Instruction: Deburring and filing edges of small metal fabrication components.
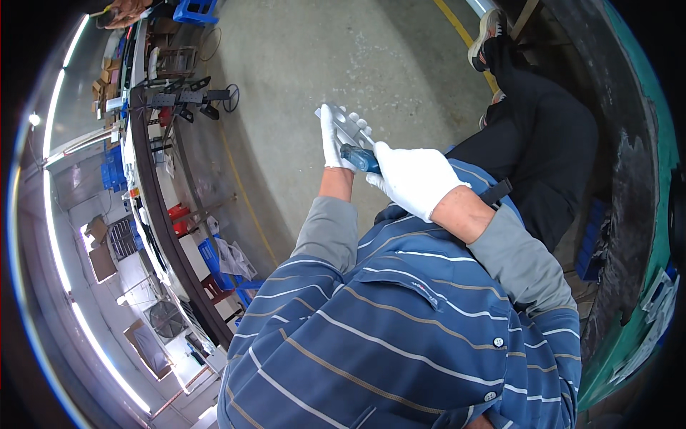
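My left hand (331, 141), in a white glove, is closed round a flat, light-grey piece (352, 131) with a slot or hole in it, held in front of my body. White-gloved too, my right hand (420, 180) grips a hand tool with a translucent blue handle (359, 158). The handle sticks out of the fist toward my left wrist, just beneath the grey piece. What sort of tool it is does not show. Part of the grey piece is covered by my fingers, and its lower end lies against or close to my right thumb.
Small white chips (379, 64) lie scattered on the grey floor. To the left runs a long dark-edged bench (171, 236), with a dark metal stand with a handwheel (230, 99) near it. A worn dark surface with a green edge (668, 143) rises at the right.
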`<state>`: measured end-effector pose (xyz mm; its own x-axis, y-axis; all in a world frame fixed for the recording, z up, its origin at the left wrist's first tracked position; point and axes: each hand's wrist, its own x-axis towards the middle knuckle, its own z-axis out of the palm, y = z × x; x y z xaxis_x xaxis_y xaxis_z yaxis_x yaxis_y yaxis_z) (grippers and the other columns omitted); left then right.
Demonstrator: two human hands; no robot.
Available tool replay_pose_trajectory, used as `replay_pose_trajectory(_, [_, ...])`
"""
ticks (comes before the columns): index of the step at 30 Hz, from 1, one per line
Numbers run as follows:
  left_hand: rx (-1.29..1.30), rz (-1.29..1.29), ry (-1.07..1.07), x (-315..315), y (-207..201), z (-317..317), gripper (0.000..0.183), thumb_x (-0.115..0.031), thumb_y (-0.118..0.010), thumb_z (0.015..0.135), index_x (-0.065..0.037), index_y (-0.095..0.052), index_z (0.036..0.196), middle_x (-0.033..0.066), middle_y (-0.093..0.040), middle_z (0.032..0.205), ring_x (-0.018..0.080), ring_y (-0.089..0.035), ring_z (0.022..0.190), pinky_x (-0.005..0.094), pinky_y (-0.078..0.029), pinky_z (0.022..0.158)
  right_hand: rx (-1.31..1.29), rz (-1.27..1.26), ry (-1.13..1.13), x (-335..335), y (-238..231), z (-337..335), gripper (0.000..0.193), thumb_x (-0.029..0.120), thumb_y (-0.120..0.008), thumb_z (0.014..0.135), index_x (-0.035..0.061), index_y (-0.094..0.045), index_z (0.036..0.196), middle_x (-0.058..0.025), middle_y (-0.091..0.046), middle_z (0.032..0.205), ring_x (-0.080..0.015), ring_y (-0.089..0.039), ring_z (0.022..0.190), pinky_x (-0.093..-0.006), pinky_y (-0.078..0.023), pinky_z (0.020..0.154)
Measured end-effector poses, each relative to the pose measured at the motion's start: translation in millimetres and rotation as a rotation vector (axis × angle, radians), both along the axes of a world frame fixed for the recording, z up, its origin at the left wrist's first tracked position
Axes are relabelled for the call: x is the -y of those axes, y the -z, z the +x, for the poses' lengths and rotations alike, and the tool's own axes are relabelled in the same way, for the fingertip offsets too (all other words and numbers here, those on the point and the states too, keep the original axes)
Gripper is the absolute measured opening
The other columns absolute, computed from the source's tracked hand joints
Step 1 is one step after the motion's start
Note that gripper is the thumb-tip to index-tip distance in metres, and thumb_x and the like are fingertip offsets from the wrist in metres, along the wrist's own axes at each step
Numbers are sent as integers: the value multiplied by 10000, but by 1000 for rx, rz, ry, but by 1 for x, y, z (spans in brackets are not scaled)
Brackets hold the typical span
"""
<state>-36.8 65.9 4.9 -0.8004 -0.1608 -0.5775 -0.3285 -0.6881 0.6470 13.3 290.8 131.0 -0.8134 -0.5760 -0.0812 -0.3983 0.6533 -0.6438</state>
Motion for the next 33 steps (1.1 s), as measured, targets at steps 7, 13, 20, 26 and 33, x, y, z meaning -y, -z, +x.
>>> replay_pose_trajectory(7, [-4, 5, -7, -3, -6, 0, 598, -638, -743, 895, -176, -547, 1219, 43, -631, 923, 201, -651, 773, 371, -547, 681, 4, 2, -10, 1, 2, 1, 330, 324, -593, 1048, 1, -592, 1113, -138, -734, 827, -309, -720, 642, -375, -575, 615])
replay_pose_trajectory(13, [-21, 15, 4, 8, -1, -2, 667, -704, -630, 937, -147, -540, 1293, 96, -657, 976, 259, -688, 828, 437, -598, 725, -20, -14, -34, -1, 3, 9, 349, 327, -595, 1048, -2, -595, 1161, -143, -737, 858, -304, -721, 661, -367, -577, 632])
replay_pose_trajectory(20, [-26, 60, 47, 4, -18, 0, 821, -816, -466, 929, -106, -572, 1328, 198, -676, 1169, 378, -711, 1009, 581, -613, 891, 43, 12, -18, -9, -3, 10, 378, 342, -589, 1056, 0, -590, 1217, -150, -742, 888, -307, -719, 672, -369, -575, 639])
replay_pose_trajectory(26, [-3, 103, 129, 1, -26, 2, 1019, -906, -314, 909, -76, -519, 1464, 248, -662, 1296, 442, -694, 1127, 636, -589, 971, 67, 46, -35, -8, -2, 8, 391, 359, -580, 1062, 9, -588, 1236, -150, -748, 903, -318, -719, 679, -380, -574, 638])
replay_pose_trajectory(33, [26, 151, 172, -6, -25, 10, 1145, -964, -266, 865, -62, -471, 1539, 270, -655, 1334, 469, -676, 1184, 659, -581, 973, 128, 65, -32, -7, -7, 1, 398, 370, -578, 1061, 16, -589, 1241, -154, -753, 919, -328, -726, 698, -387, -578, 649])
